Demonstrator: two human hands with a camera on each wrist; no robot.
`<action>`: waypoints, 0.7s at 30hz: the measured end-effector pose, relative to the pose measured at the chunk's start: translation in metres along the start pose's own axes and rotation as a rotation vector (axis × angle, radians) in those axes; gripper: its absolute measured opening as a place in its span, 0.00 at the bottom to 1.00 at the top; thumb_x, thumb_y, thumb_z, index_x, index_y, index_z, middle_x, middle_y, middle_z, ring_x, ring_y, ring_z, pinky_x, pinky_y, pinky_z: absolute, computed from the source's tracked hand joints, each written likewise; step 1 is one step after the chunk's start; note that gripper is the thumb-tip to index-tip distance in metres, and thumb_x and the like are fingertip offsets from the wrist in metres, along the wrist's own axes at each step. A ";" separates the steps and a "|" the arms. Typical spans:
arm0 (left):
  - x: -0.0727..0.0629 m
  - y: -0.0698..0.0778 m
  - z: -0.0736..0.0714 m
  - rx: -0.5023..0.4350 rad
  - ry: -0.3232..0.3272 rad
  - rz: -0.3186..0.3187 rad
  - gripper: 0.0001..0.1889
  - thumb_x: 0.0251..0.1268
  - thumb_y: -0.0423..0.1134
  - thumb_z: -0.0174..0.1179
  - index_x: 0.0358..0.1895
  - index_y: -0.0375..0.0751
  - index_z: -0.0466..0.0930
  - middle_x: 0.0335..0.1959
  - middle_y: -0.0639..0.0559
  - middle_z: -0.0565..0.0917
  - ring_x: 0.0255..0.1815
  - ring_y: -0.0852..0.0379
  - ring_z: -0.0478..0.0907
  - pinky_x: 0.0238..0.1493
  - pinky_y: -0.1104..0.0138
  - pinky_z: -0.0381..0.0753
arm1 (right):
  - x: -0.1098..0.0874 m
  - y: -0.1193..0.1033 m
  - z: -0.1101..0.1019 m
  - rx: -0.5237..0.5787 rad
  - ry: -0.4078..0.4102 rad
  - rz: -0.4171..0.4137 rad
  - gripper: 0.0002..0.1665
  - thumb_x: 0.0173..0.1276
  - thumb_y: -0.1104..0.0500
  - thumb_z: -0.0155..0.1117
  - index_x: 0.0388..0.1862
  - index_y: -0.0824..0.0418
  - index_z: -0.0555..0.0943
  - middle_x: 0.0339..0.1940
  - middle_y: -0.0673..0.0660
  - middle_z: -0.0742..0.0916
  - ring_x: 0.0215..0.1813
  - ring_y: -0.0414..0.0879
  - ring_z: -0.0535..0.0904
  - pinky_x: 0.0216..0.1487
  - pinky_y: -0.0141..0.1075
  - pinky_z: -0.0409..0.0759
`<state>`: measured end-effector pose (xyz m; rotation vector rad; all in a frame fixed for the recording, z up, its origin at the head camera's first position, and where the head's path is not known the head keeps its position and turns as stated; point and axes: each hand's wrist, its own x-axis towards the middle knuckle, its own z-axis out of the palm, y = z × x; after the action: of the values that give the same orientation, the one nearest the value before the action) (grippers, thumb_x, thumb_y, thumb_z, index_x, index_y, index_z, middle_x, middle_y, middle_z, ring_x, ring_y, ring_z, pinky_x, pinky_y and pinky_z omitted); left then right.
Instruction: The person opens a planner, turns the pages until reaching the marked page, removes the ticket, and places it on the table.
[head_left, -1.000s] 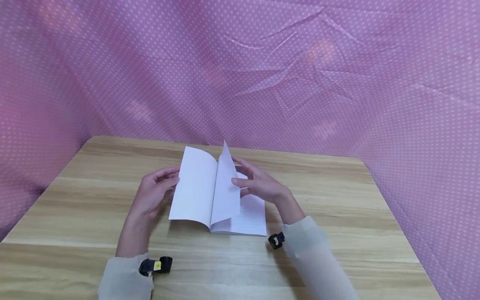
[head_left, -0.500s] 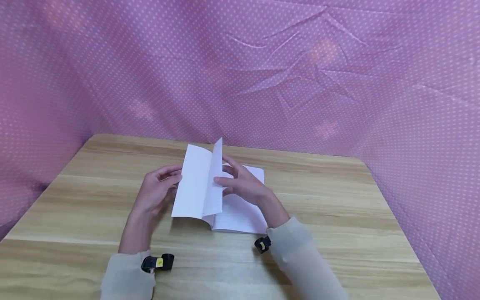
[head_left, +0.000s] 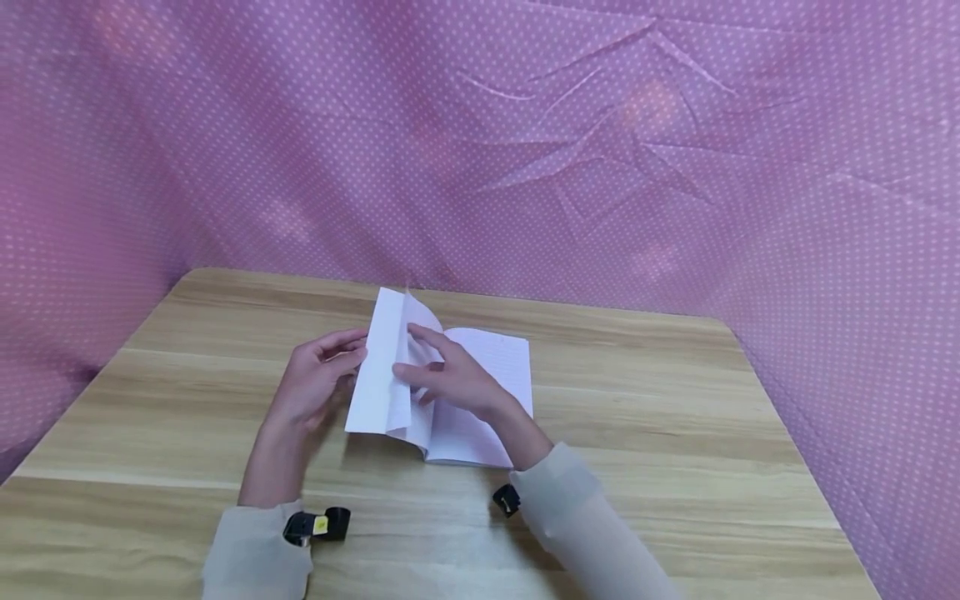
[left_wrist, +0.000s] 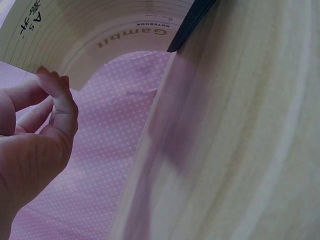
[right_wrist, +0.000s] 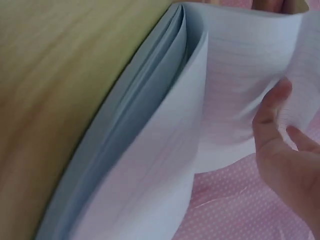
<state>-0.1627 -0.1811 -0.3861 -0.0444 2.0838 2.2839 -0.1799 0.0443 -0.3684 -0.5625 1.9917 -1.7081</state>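
A notebook (head_left: 483, 358) with lined white pages lies open on the table, its left part raised off the wood. My left hand (head_left: 307, 379) holds that raised part at its outer edge, thumb in front and fingers behind. In the left wrist view the curved cover (left_wrist: 125, 42) reads "Gambit NOTEBOOK" and "A5", and the left fingertips are at its edge. Between thumb and fingers, my right hand (head_left: 453, 375) has a loose page (head_left: 400, 400) standing up over the left part. The right wrist view shows a finger of the right hand (right_wrist: 290, 160) against the bending lined paper (right_wrist: 240, 90).
The wooden table (head_left: 660, 450) extends around the notebook on every side. A pink dotted cloth (head_left: 480, 167) hangs behind and beside it. Black wrist cameras sit at the left cuff (head_left: 318, 525) and the right cuff (head_left: 507, 500).
My right hand has carried the page leftward across the notebook, exposing more of the right-hand lined page. The left hand stays at the left edge, almost still.
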 end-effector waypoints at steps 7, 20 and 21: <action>-0.004 0.002 -0.002 -0.055 -0.021 0.028 0.24 0.74 0.33 0.61 0.67 0.25 0.72 0.48 0.47 0.78 0.42 0.59 0.82 0.43 0.67 0.87 | 0.004 -0.005 0.015 -0.274 0.024 0.003 0.40 0.73 0.45 0.65 0.79 0.55 0.65 0.82 0.61 0.56 0.52 0.52 0.83 0.42 0.39 0.86; -0.007 0.004 0.000 -0.051 -0.049 0.065 0.26 0.77 0.39 0.58 0.69 0.26 0.70 0.50 0.50 0.83 0.45 0.58 0.85 0.48 0.62 0.87 | 0.004 -0.007 0.026 -0.609 0.041 -0.030 0.54 0.65 0.37 0.71 0.82 0.54 0.59 0.82 0.62 0.57 0.79 0.53 0.59 0.75 0.44 0.64; -0.007 0.004 0.000 -0.043 -0.045 0.068 0.26 0.77 0.40 0.59 0.69 0.26 0.70 0.50 0.50 0.83 0.44 0.58 0.85 0.48 0.62 0.87 | 0.004 -0.007 0.026 -0.619 0.040 -0.026 0.56 0.63 0.37 0.73 0.82 0.53 0.59 0.82 0.62 0.56 0.79 0.53 0.59 0.75 0.44 0.65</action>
<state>-0.1560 -0.1820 -0.3818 0.0764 2.0452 2.3444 -0.1678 0.0199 -0.3654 -0.7554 2.5510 -1.0948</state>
